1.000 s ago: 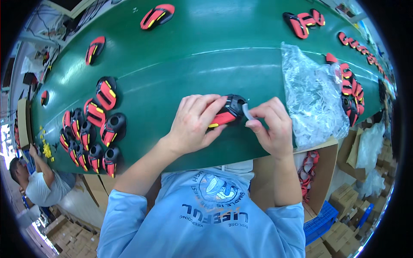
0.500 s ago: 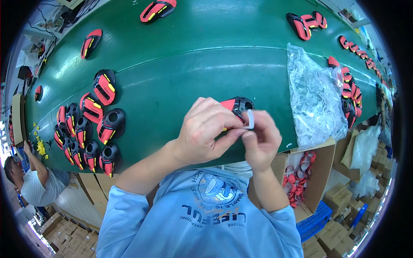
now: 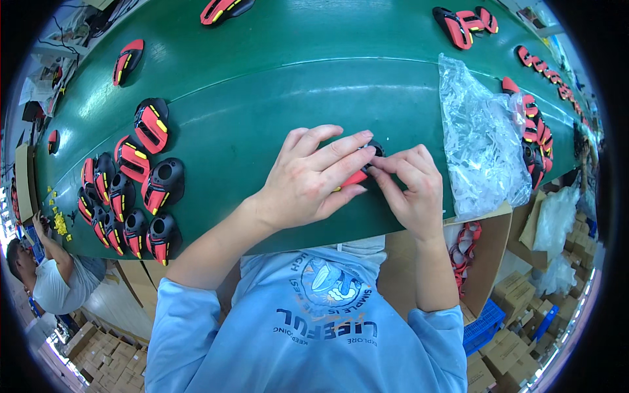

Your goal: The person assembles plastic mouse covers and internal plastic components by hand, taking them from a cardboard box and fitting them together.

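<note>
My left hand (image 3: 311,173) lies over a red-and-black plastic shell (image 3: 354,179) on the green table, its fingers across the top and its thumb along the near side. Most of that shell is covered by the hand. At the shell's right end my right hand (image 3: 413,187) is closed, thumb and forefinger pinched against the black part. Whatever sits in this pinch is hidden. To the right, a clear plastic bag (image 3: 481,147) with many small whitish translucent pieces rests on the table.
Several similar shells (image 3: 164,187) with yellow inserts are grouped at left; others (image 3: 460,29) lie far right. An open carton (image 3: 491,262) of red parts stands below the table's right edge. Another person (image 3: 62,275) works at far left, near small yellow pieces (image 3: 60,223).
The white curved strip seen between my fingers is out of sight now. My left hand has spread over the shell, and my right hand has moved up to its right end.
</note>
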A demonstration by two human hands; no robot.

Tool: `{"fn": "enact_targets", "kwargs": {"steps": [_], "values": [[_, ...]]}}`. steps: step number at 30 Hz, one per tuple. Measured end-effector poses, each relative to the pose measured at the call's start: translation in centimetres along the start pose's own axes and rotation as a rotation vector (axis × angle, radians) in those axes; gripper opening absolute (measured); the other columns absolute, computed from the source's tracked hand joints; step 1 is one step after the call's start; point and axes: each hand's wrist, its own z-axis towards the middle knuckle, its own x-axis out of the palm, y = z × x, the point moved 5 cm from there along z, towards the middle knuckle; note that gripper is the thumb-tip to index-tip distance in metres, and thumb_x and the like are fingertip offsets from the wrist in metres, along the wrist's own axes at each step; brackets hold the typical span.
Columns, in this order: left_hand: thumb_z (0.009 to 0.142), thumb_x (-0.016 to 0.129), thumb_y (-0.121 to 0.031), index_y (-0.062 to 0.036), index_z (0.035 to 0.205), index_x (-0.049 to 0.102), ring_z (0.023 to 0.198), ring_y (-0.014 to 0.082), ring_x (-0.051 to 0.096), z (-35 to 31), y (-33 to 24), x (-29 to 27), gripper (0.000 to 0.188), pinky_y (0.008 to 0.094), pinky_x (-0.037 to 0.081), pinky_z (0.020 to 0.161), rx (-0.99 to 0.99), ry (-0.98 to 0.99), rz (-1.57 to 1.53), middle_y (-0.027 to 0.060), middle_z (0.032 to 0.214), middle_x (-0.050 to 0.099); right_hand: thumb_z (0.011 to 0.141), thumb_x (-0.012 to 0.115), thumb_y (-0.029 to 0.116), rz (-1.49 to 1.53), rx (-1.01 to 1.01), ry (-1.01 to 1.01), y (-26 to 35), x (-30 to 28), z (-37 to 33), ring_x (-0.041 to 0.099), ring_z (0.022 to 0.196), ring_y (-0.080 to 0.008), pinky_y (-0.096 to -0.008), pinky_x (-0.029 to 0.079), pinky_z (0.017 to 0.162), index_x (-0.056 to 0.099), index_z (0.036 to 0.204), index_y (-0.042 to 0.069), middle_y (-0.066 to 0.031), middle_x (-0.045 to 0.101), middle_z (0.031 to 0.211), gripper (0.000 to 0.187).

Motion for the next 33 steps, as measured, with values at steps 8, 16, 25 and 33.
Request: {"fn": "enact_targets", "kwargs": {"steps": [8, 16, 25, 33], "values": [[0.082, 0.087, -0.025, -0.0085, 0.135, 0.071, 0.121, 0.0318, 0.065, -0.2, 1.3, 1.0, 0.057, 0.0452, 0.05, 0.102, 0.011, -0.031, -0.079, 0.0092, 0.142, 0.07, 0.082, 0.085, 0.004, 0.125, 0.009, 0.009, 0.2, 0.7, -0.2, 0.06, 0.075, -0.0249, -0.0371, 0.048, 0.067, 0.081, 0.098, 0.006, -0.0072, 0.073, 0.087, 0.017], [0.085, 0.085, -0.028, -0.0053, 0.135, 0.07, 0.119, 0.0301, 0.067, -0.4, 1.2, 1.3, 0.057, 0.0434, 0.051, 0.101, 0.033, 0.04, -0.013, 0.01, 0.143, 0.069, 0.082, 0.084, 0.004, 0.072, 0.023, 0.006, 0.4, 0.6, 0.0, 0.06, 0.075, -0.0249, -0.0369, 0.049, 0.068, 0.081, 0.098, 0.006, -0.0073, 0.074, 0.088, 0.016], [0.082, 0.085, -0.04, -0.0028, 0.136, 0.069, 0.114, 0.0294, 0.069, -0.1, 0.5, 1.5, 0.068, 0.0423, 0.055, 0.097, 0.09, 0.089, 0.144, 0.0139, 0.144, 0.067, 0.082, 0.084, 0.013, -0.236, -0.092, 0.205, 2.4, -0.4, -1.1, 0.065, 0.075, -0.0229, -0.0368, 0.054, 0.062, 0.078, 0.118, 0.006, -0.0049, 0.068, 0.083, 0.037], [0.077, 0.089, -0.034, 0.0016, 0.135, 0.067, 0.126, 0.0366, 0.066, 1.2, 0.0, 1.0, 0.072, 0.0459, 0.056, 0.104, 0.157, 0.173, 0.237, 0.0179, 0.145, 0.067, 0.091, 0.076, 0.025, -0.211, -0.159, 0.254, 1.4, 0.1, -0.9, 0.073, 0.08, -0.0252, -0.0412, 0.059, 0.06, 0.072, 0.13, 0.004, -0.0047, 0.072, 0.085, 0.045]]}}
